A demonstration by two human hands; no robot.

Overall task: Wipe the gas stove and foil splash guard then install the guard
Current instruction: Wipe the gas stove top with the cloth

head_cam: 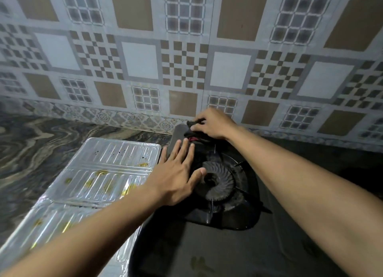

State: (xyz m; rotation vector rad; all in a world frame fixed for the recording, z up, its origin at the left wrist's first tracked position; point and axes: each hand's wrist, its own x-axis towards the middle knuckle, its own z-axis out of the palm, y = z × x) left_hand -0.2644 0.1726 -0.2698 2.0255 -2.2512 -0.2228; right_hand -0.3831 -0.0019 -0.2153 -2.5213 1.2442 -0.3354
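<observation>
A black gas stove (217, 245) stands on the counter, its round burner (220, 183) in the middle. My right hand (213, 124) is at the stove's far left corner, fingers shut on a dark cloth (191, 131) with a bit of red showing. My left hand (176, 173) lies flat with fingers spread on the stove's left side, thumb touching the burner's edge. The foil splash guard (99, 179) lies flat on the counter left of the stove, ribbed and silver, with yellow stains on it.
A patterned tile wall (186, 59) rises directly behind the stove. The dark marbled countertop (31, 148) extends to the left of the foil guard. The stove's pan support prongs (211, 212) stick up around the burner.
</observation>
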